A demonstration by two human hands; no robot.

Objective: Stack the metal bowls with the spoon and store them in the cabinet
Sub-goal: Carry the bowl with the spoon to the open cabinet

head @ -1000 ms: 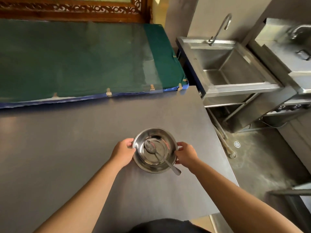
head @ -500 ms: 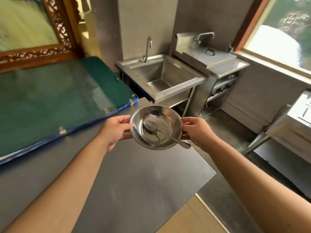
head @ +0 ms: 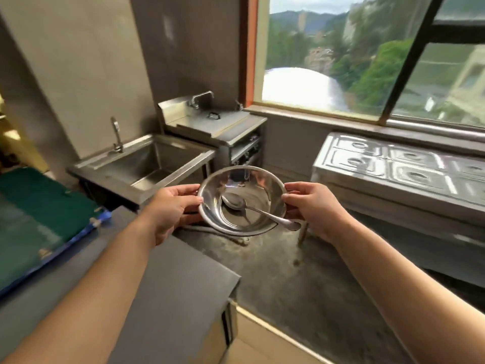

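Observation:
The stacked metal bowls are held in the air past the grey table's corner, over the floor. A metal spoon lies inside them, its handle sticking out over the right front rim. My left hand grips the left rim and my right hand grips the right rim. How many bowls are in the stack is hard to tell. No cabinet door is clearly in view.
The grey table is at lower left, with a green mat on it. A steel sink and a steel unit stand by the wall. A steel counter runs under the window at right. Concrete floor lies between.
Both hands lifted the bowls with the spoon off the table. The view has swung right, from the table toward the sink, the window and the steel counter.

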